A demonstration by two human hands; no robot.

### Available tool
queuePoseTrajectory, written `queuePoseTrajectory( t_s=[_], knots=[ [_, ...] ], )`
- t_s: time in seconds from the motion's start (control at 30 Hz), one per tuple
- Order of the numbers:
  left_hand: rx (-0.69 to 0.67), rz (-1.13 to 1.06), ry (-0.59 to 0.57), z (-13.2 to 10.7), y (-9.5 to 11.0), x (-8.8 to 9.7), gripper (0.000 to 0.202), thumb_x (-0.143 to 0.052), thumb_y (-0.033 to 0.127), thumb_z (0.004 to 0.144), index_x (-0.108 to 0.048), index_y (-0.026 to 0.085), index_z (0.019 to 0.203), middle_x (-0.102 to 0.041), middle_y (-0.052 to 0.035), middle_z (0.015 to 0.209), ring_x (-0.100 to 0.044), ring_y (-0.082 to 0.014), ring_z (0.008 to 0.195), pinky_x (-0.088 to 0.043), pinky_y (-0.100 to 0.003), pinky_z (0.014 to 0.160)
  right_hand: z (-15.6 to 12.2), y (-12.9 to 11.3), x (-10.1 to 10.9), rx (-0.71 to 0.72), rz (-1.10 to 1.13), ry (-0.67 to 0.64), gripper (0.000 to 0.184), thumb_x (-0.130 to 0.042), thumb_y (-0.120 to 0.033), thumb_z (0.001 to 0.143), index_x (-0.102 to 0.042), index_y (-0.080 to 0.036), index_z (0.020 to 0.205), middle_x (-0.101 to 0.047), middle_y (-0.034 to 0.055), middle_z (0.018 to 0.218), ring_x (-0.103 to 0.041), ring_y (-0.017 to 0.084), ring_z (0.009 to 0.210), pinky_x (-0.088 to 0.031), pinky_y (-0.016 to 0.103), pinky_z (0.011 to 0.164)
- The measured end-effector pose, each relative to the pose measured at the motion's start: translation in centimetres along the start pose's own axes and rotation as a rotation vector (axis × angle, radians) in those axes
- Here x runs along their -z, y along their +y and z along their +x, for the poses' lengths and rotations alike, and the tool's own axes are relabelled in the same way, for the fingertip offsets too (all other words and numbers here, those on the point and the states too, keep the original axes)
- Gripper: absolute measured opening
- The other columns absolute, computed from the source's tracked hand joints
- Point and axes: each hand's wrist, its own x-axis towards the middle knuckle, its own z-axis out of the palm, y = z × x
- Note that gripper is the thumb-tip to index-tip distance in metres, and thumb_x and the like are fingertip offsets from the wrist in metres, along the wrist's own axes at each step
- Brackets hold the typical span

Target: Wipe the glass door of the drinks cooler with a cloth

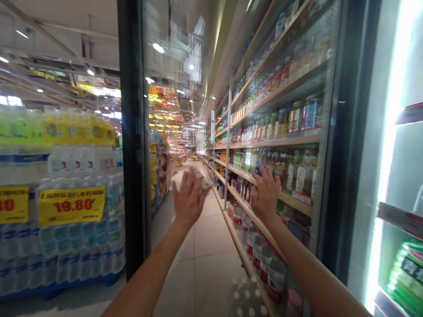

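Both my arms are raised in front of me, palms facing away. My left hand [188, 200] has its fingers stretched upward, somewhat smeared by motion, and lies against or just before a glass door [172, 66]. My right hand [264, 193] is also flat with fingers spread on the same glass pane. Neither hand holds anything. Through the glass I see a shop aisle and shelves of bottled drinks [274, 123].
The door's black frame [132, 132] stands upright at the left. Stacked water bottles with yellow price signs [71, 204] sit beyond it. A lit cooler interior [393, 132] with green packs [406, 273] is at the right. Bottle tops [244, 299] show low in the middle.
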Motion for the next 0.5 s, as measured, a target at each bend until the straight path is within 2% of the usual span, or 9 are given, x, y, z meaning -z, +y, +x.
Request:
queuePoseTrajectory(
  t_s=[0.07, 0.1, 0.17, 0.23, 0.3, 0.37, 0.43, 0.5],
  knots=[
    [0.153, 0.037, 0.070, 0.4, -2.5, 0.4, 0.043, -0.045, 0.034, 0.086, -0.045, 0.017, 0.126, -0.036, -0.0180, 0.139, -0.025, -0.0272, 0.134, -0.013, -0.052, 0.108, 0.0, -0.1, 0.0, -0.010, -0.007, -0.003, 0.035, -0.038, -0.024, 0.085, -0.051, -0.019, 0.117, -0.048, 0.0109, 0.133, -0.032, 0.023, 0.131, -0.020, 0.047, 0.107],
    [0.203, 0.045, 0.092, 0.7, -2.8, 0.4, 0.045, -0.045, 0.035, 0.086, -0.044, 0.016, 0.126, -0.034, -0.0190, 0.140, -0.024, -0.0281, 0.134, -0.014, -0.052, 0.107, 0.0, -0.2, 0.0, -0.011, -0.010, -0.002, 0.035, -0.038, -0.024, 0.085, -0.051, -0.019, 0.117, -0.048, 0.0108, 0.133, -0.032, 0.023, 0.131, -0.020, 0.046, 0.107],
    [0.223, 0.043, 0.104, 1.1, -1.8, 0.0, 0.045, -0.045, 0.036, 0.086, -0.045, 0.015, 0.126, -0.034, -0.0195, 0.140, -0.022, -0.0278, 0.134, -0.017, -0.052, 0.106, 0.1, -0.2, 0.0, -0.007, -0.013, 0.007, 0.034, -0.038, -0.024, 0.085, -0.052, -0.019, 0.116, -0.048, 0.0110, 0.132, -0.032, 0.023, 0.131, -0.020, 0.046, 0.107],
    [0.136, 0.026, 0.062, 1.4, 1.0, -0.6, 0.042, -0.045, 0.036, 0.087, -0.046, 0.015, 0.123, -0.037, -0.0183, 0.139, -0.021, -0.0261, 0.135, -0.017, -0.050, 0.107, 0.1, -0.2, 0.0, 0.003, -0.013, 0.014, 0.034, -0.038, -0.024, 0.085, -0.052, -0.018, 0.116, -0.048, 0.0112, 0.132, -0.033, 0.023, 0.131, -0.021, 0.045, 0.107],
    [-0.027, -0.010, -0.007, 1.4, 4.0, -1.3, 0.038, -0.044, 0.036, 0.087, -0.048, 0.017, 0.120, -0.041, -0.0155, 0.137, -0.023, -0.0246, 0.134, -0.014, -0.048, 0.108, 0.1, -0.1, 0.0, 0.009, -0.016, 0.014, 0.034, -0.037, -0.025, 0.086, -0.053, -0.018, 0.115, -0.048, 0.0114, 0.132, -0.033, 0.023, 0.131, -0.021, 0.046, 0.107],
    [-0.183, -0.053, -0.059, 1.4, 5.9, -1.5, 0.036, -0.044, 0.035, 0.087, -0.050, 0.018, 0.118, -0.044, -0.0131, 0.135, -0.025, -0.0236, 0.134, -0.012, -0.048, 0.109, 0.0, 0.0, 0.0, 0.015, -0.020, 0.005, 0.035, -0.038, -0.025, 0.085, -0.053, -0.018, 0.116, -0.048, 0.0117, 0.133, -0.033, 0.023, 0.131, -0.022, 0.046, 0.106],
    [-0.259, -0.075, -0.083, 1.1, 5.7, -1.3, 0.036, -0.044, 0.035, 0.087, -0.050, 0.019, 0.118, -0.045, -0.0116, 0.134, -0.026, -0.0226, 0.133, -0.010, -0.047, 0.110, 0.0, 0.1, 0.1, 0.020, -0.021, -0.003, 0.035, -0.038, -0.025, 0.085, -0.053, -0.017, 0.116, -0.047, 0.0122, 0.133, -0.033, 0.024, 0.131, -0.022, 0.047, 0.106],
    [-0.229, -0.046, -0.069, 0.8, 3.4, -0.6, 0.035, -0.044, 0.035, 0.087, -0.050, 0.019, 0.118, -0.046, -0.0120, 0.134, -0.028, -0.0218, 0.133, -0.008, -0.046, 0.110, 0.0, 0.1, 0.1, 0.022, -0.021, -0.001, 0.034, -0.038, -0.025, 0.085, -0.054, -0.017, 0.115, -0.048, 0.0125, 0.133, -0.033, 0.024, 0.131, -0.022, 0.047, 0.106]
  ],
)
